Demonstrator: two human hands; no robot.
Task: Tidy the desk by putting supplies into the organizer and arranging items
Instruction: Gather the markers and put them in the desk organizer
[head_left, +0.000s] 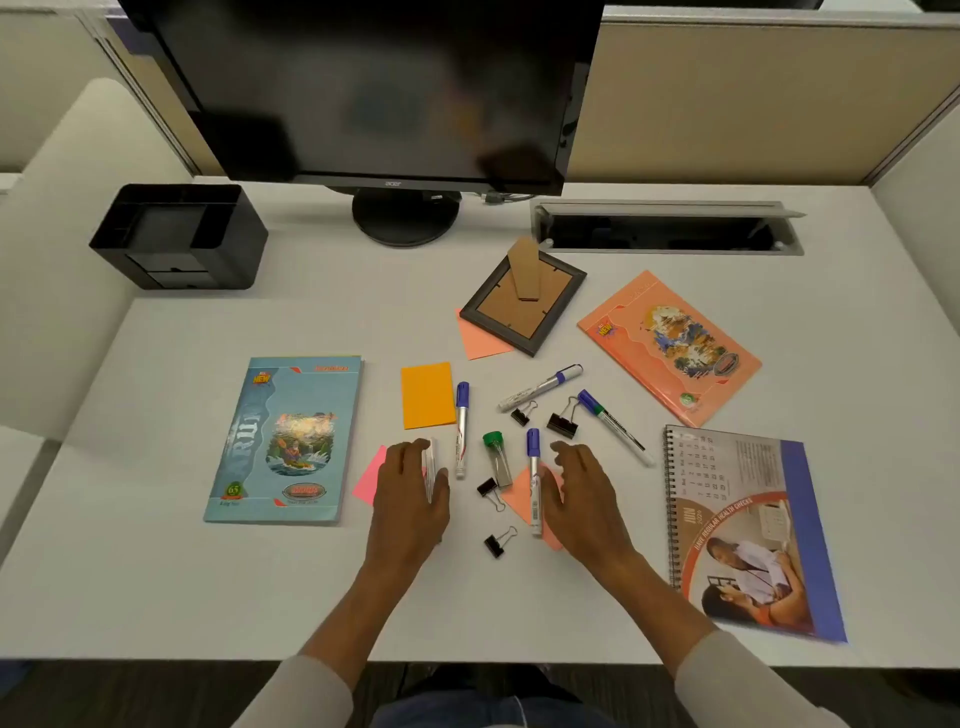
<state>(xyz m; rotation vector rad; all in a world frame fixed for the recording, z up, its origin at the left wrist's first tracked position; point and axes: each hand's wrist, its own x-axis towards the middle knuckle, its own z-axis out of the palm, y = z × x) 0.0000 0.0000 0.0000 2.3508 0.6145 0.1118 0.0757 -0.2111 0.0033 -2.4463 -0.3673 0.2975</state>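
My left hand (410, 491) grips a white marker (430, 465) just above a pink sticky note (370, 477). My right hand (584, 496) hovers with relaxed fingers beside a blue-capped marker (533, 480) that lies on a salmon note (517, 493). More markers lie at centre (462, 431), upper centre (540, 387) and right (613, 427). A green-capped tube (496, 457) and several black binder clips (562, 422) are scattered between my hands. The black organizer (179, 234) stands at the far left with nothing visible in its top tray.
A blue notebook (285, 441) lies left, an orange notebook (670, 348) and a spiral calendar (748, 530) right. An orange sticky pad (427, 395) and a face-down photo frame (524, 306) on a salmon note (483, 340) lie mid-desk. Behind them are the monitor (374, 88) and an open cable tray (665, 228).
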